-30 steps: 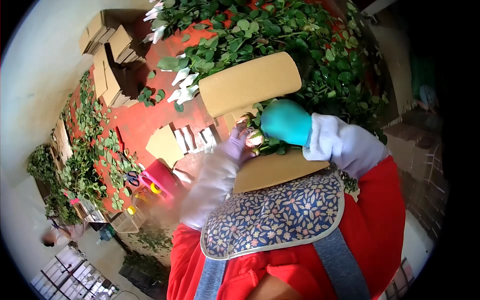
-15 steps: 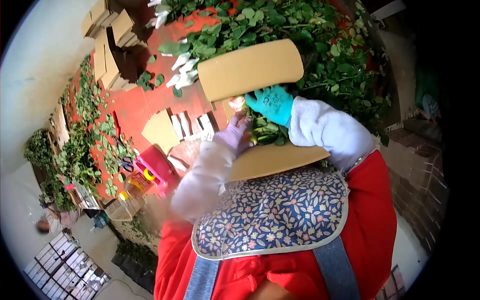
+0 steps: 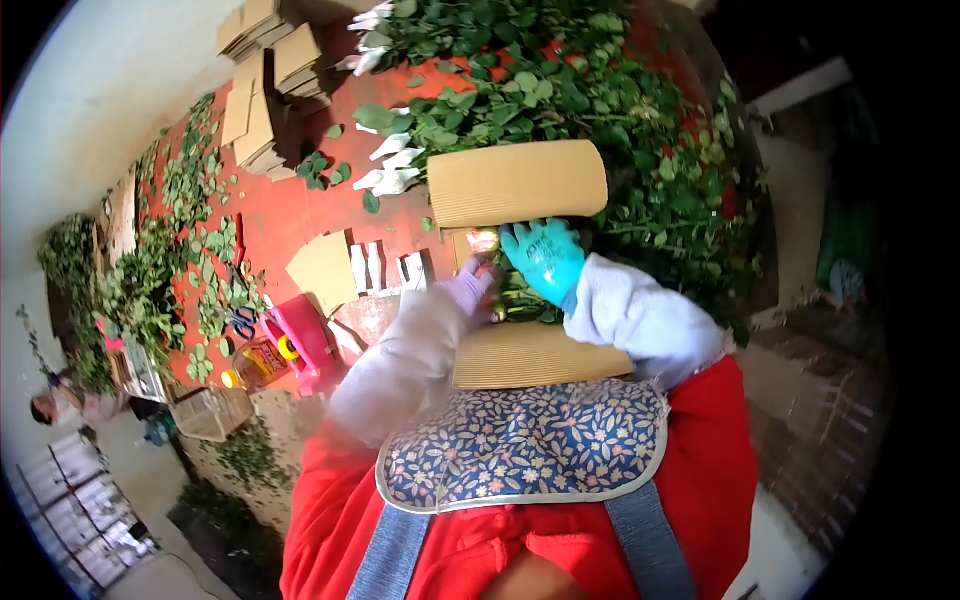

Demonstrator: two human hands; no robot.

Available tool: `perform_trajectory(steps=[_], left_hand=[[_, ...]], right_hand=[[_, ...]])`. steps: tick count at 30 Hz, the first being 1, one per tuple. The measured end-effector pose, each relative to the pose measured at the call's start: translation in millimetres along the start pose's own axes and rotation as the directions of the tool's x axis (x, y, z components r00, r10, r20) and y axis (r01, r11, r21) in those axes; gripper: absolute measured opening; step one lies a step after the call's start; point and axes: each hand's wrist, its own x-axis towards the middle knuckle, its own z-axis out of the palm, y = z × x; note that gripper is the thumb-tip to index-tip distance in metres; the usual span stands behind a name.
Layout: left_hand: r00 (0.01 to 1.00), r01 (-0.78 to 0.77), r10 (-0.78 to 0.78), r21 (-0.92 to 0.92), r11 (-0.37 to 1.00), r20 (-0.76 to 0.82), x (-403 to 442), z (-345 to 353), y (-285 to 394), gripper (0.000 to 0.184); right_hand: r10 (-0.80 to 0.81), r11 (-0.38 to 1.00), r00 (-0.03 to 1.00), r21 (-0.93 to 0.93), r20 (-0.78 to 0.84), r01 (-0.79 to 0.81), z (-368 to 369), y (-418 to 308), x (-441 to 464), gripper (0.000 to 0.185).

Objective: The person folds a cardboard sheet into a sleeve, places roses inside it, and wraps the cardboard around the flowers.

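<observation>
A small bunch of roses (image 3: pixel 483 241) with pale pink blooms and green leaves lies between two flaps of corrugated cardboard. The upper flap (image 3: pixel 520 182) is bent over. The lower flap (image 3: pixel 540 358) lies against my floral apron. My left hand (image 3: pixel 470 286), in a lilac glove, curls its fingers on the bunch at the flower heads; its fingertips are partly hidden. My right hand (image 3: pixel 548 260), in a teal glove, rests over the stems with its fingers apart, close to the upper flap's edge. Leaves (image 3: pixel 518 303) show between my hands.
Leafy rose stems (image 3: pixel 540 100) with white-wrapped heads (image 3: pixel 390 180) cover the back of the red table (image 3: pixel 300 225). Stacked cardboard (image 3: pixel 250 110), white sleeves (image 3: pixel 367 266), a pink tool (image 3: pixel 300 340), scissors (image 3: pixel 241 322) and a bottle (image 3: pixel 258 364) are at left. A person (image 3: pixel 75 402) is far left.
The camera view has shifted, so the table sits lower and slightly right. My right hand has turned, its fingers now pointing more toward the upper flap. My left hand stays at the flower heads.
</observation>
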Motion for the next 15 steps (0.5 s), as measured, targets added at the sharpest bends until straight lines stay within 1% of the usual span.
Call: perform_trajectory(steps=[1,2,3,4,5,7,8,9,11,12,14,15], left_hand=[[1.0,0.013,-0.013,-0.016,1.0,-0.027,2.3,11.7,-6.1,0.075],[0.997,-0.047,0.045,-0.029,0.998,-0.069,6.5,24.2,-16.0,0.076],[0.987,-0.109,0.105,-0.03,0.994,-0.122,5.7,20.0,-11.7,0.077],[0.985,-0.13,0.121,-0.066,0.989,-0.125,2.1,15.4,-8.5,0.078],[0.982,-0.11,0.095,-0.088,0.99,-0.164,4.2,22.4,-11.9,0.078],[0.979,-0.12,0.121,0.017,0.993,-0.164,16.5,44.8,-20.7,0.078],[0.992,-0.036,0.042,0.049,0.998,-0.119,6.9,22.7,-1.8,0.078],[0.999,0.02,-0.017,0.083,0.996,-0.033,0.5,3.9,9.7,0.081],[0.969,-0.1,0.097,0.0,0.995,-0.228,0.8,23.2,0.3,0.082],[0.963,-0.089,0.081,-0.021,0.996,-0.258,3.3,31.5,-5.0,0.082],[0.946,-0.147,0.147,0.023,0.989,-0.289,6.2,39.0,-7.0,0.082],[0.942,-0.142,0.138,0.007,0.99,-0.306,6.8,39.7,-5.9,0.082]], right_hand=[[-0.05,0.999,0.994,-0.019,-0.093,0.049,-2.6,2.5,-3.9,0.049],[-0.081,0.997,0.983,-0.018,-0.165,0.079,-12.0,3.2,-4.2,0.042],[-0.111,0.994,0.964,-0.027,-0.243,0.108,-23.5,4.0,-8.4,0.036],[-0.131,0.99,0.966,0.013,-0.223,0.138,-24.6,2.2,-8.4,0.036],[-0.117,0.991,0.975,0.047,-0.191,0.128,-22.9,0.6,-6.5,0.038],[-0.133,0.984,0.969,0.088,-0.207,0.154,-18.0,3.1,-6.6,0.043],[-0.121,0.984,0.979,0.106,-0.166,0.14,-17.3,3.9,-5.1,0.042],[-0.128,0.977,0.964,0.138,-0.232,0.163,-7.3,7.4,-2.3,0.041],[-0.178,0.974,0.935,0.079,-0.306,0.211,5.3,10.8,3.2,0.038],[-0.175,0.968,0.931,0.117,-0.321,0.223,6.0,8.7,4.8,0.035],[-0.189,0.97,0.938,0.092,-0.292,0.224,1.8,8.7,3.7,0.034],[-0.186,0.97,0.941,0.097,-0.283,0.221,-0.1,8.4,2.9,0.035]])
